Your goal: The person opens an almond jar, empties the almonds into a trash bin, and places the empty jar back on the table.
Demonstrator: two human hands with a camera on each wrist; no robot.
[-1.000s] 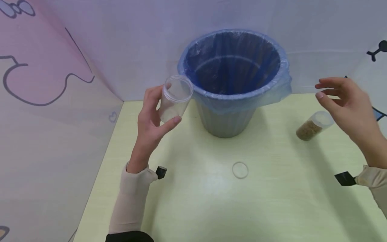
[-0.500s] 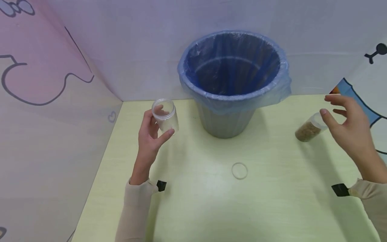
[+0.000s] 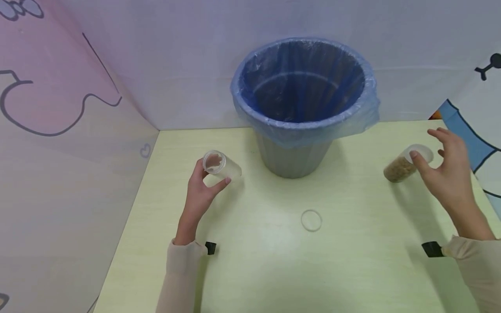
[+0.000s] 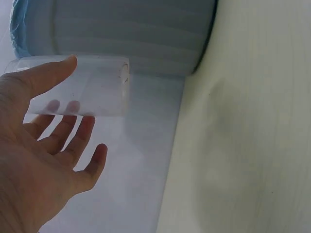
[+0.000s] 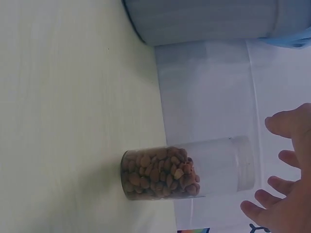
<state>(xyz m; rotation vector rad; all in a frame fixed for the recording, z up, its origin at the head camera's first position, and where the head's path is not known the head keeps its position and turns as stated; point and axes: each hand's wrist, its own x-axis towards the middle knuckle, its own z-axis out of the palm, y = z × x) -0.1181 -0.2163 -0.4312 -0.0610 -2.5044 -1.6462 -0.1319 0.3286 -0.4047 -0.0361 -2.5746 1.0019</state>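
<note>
My left hand grips a clear plastic jar, thumb on one side and fingers on the other. No lid is on its mouth, which leans toward the hand in the head view. In the left wrist view the jar holds only a few specks near its base, which hangs above the table. On the right stands a second clear jar, about half full of brown pellets like kibble. Beside its top my right hand hovers with spread, bent fingers and holds nothing.
A grey bin lined with a blue plastic bag stands at the back middle, against the wall sheet. A thin pale ring lies flat on the table in front of it.
My left hand has brought the jar down from beside the bin's rim to lower over the table, tipping its mouth leftward. The right hand has dropped slightly near the pellet jar.
</note>
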